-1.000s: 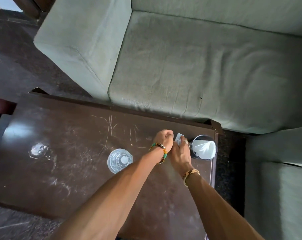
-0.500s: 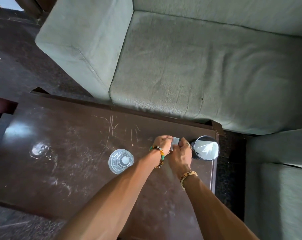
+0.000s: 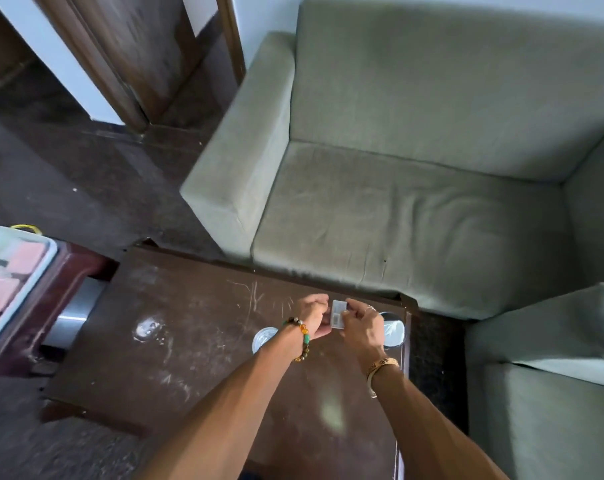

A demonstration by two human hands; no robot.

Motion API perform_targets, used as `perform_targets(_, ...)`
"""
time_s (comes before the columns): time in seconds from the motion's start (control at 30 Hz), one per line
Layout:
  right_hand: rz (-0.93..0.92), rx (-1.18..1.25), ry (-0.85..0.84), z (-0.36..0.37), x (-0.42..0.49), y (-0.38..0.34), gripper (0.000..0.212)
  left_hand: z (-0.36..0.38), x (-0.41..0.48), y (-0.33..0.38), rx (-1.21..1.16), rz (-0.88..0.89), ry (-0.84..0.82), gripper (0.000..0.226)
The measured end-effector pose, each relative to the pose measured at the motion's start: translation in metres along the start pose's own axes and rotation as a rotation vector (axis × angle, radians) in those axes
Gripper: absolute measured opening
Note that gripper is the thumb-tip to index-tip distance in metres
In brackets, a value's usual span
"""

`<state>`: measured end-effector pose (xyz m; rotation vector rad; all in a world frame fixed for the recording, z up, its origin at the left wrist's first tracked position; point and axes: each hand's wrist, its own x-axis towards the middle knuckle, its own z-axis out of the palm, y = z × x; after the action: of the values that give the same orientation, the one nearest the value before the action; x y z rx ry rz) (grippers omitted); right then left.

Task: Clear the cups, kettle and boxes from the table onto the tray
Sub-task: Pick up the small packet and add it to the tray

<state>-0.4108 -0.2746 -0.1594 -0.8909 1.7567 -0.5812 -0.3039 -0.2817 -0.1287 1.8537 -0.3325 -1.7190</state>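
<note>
Both hands, left (image 3: 313, 315) and right (image 3: 362, 329), pinch a small box (image 3: 338, 314) between them above the tabletop (image 3: 189, 341), likely for carrying to the tray (image 3: 34, 275) far left.

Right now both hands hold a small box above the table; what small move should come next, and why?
Probably carry the small box leftward toward the tray. Both the left hand and the right hand already pinch it clear of the table, and the tray sits past the table's left end. The glass and the cup are not yet cleared.
</note>
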Motion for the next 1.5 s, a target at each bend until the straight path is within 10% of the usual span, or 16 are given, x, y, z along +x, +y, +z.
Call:
perform_targets(0.53, -0.443, -0.029, -0.116, -0.056, -0.174, -0.161, 0.031, -0.074, -0.232, 0.082, -0.021, 0.408, -0.101, 0.039)
perform_targets(0.77, -0.494, -0.066, -0.145, -0.019, -0.257, -0.155, 0.033, -0.145, -0.294, 0.041, -0.046, 0.492, -0.217, 0.077)
perform_targets(1.5, -0.647, -0.210, -0.517, 0.201, -0.440, -0.139, 0.033, -0.401, -0.377, -0.077, -0.473, 0.459, 0.122, 0.029)
